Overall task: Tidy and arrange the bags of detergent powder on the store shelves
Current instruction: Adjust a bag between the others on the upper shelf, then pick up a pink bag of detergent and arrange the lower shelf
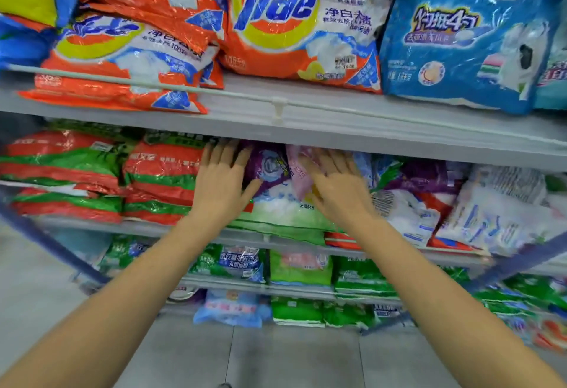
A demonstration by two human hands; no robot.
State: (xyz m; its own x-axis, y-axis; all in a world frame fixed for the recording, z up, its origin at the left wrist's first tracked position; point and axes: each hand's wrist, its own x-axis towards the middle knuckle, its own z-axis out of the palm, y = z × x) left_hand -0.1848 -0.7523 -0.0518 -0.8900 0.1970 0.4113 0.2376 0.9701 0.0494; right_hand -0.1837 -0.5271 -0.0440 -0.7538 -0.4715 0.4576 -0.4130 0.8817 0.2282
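Both my hands reach into the middle shelf. A purple, white and green detergent bag [273, 200] lies there on a stack, between them. My left hand [221, 179] rests flat on its left side with straight fingers. My right hand [333, 183] lies with spread fingers on its right side, over a pink patch. To the left stand piles of red and green bags [159, 179]. Orange Tide bags [294, 19] and a blue bag [466, 35] fill the shelf above.
The grey shelf edge [337, 130] with a thin rail hangs just above my fingers. White, purple and red bags [460, 203] crowd the right of the middle shelf. Green and blue bags [300, 268] fill the lower shelves. Grey floor tiles [276, 357] lie below.
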